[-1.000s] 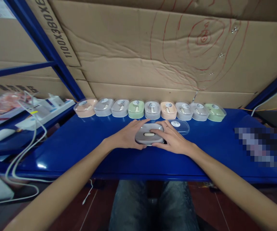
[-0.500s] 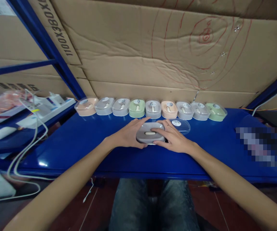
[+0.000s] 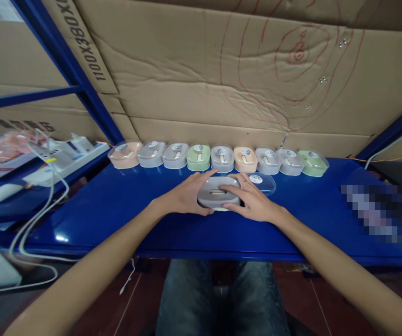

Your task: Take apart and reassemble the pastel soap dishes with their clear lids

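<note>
Both my hands grip a grey oval box (image 3: 218,194) with a cream slider on top, resting on the blue table (image 3: 117,210). My left hand (image 3: 186,196) wraps its left end and my right hand (image 3: 252,201) covers its right end, fingers over the top. A clear plastic lid (image 3: 262,182) with a round white sticker lies just behind my right hand. Further back, a row of several lidded boxes runs along the cardboard wall, from a peach one (image 3: 124,155) at the left to a green one (image 3: 312,163) at the right.
Brown cardboard sheets (image 3: 201,84) form the back wall. A side shelf at the left holds a white power strip (image 3: 64,158) and looping white cables (image 3: 36,219). A blue rack post (image 3: 71,74) slants at the left. My knees (image 3: 222,298) are under the table edge.
The view drifted very slightly; my hands and the grey box have stayed in nearly the same place, with my grip unchanged.
</note>
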Action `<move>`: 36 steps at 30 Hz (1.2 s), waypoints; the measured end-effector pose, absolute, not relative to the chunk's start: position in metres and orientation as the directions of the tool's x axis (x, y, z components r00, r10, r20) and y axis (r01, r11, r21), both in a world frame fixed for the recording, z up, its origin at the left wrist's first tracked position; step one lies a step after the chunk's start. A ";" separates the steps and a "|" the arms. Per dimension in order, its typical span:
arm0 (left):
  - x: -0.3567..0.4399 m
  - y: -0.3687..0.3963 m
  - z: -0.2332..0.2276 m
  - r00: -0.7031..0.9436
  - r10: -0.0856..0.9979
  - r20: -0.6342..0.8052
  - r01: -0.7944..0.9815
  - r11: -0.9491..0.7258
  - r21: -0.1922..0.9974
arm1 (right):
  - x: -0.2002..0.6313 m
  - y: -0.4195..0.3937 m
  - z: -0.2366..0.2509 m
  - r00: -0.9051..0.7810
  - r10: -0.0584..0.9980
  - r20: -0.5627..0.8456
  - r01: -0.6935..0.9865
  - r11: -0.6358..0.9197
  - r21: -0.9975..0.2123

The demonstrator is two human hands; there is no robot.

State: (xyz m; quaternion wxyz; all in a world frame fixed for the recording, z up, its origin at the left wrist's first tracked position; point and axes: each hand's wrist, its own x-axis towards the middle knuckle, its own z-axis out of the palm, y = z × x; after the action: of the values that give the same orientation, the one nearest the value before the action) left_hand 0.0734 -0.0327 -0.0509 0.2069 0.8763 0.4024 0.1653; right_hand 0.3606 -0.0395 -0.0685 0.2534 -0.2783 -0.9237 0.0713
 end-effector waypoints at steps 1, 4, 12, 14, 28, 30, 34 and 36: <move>0.073 -0.032 -0.051 0.621 0.774 0.123 0.635 -0.590 0.499 | 0.361 -0.039 -0.068 -0.713 0.555 0.428 0.480 0.831 -0.279; 0.073 -0.032 -0.051 0.622 0.772 0.129 0.626 -0.590 0.510 | 0.361 -0.039 -0.067 -0.702 0.566 0.433 0.483 0.825 -0.295; 0.071 -0.031 -0.050 0.624 0.767 0.147 0.610 -0.596 0.522 | 0.366 -0.035 -0.061 -0.676 0.574 0.462 0.477 0.819 -0.320; 0.070 -0.030 -0.051 0.625 0.765 0.155 0.601 -0.598 0.530 | 0.370 -0.033 -0.058 -0.657 0.580 0.481 0.476 0.814 -0.331; 0.053 -0.016 -0.044 0.620 0.773 0.137 0.633 -0.595 0.495 | 0.434 -0.020 -0.022 -0.391 0.639 0.662 0.529 0.745 -0.407; 0.052 -0.016 -0.044 0.624 0.770 0.132 0.632 -0.597 0.494 | 0.450 -0.029 -0.018 -0.387 0.644 0.660 0.554 0.734 -0.392; 0.051 -0.017 -0.044 0.631 0.765 0.131 0.627 -0.602 0.494 | 0.495 -0.046 -0.024 -0.329 0.684 0.651 0.628 0.673 -0.390; 0.051 -0.016 -0.045 0.634 0.761 0.137 0.624 -0.608 0.490 | 0.520 -0.052 -0.031 -0.256 0.732 0.631 0.663 0.608 -0.436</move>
State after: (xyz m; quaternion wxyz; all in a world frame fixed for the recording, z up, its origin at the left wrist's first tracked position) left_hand 0.0513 -0.0164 -0.0445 0.2031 0.8808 0.3932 0.1685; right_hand 0.5199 -0.0523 -0.0309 0.4214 -0.4407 -0.7915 0.0407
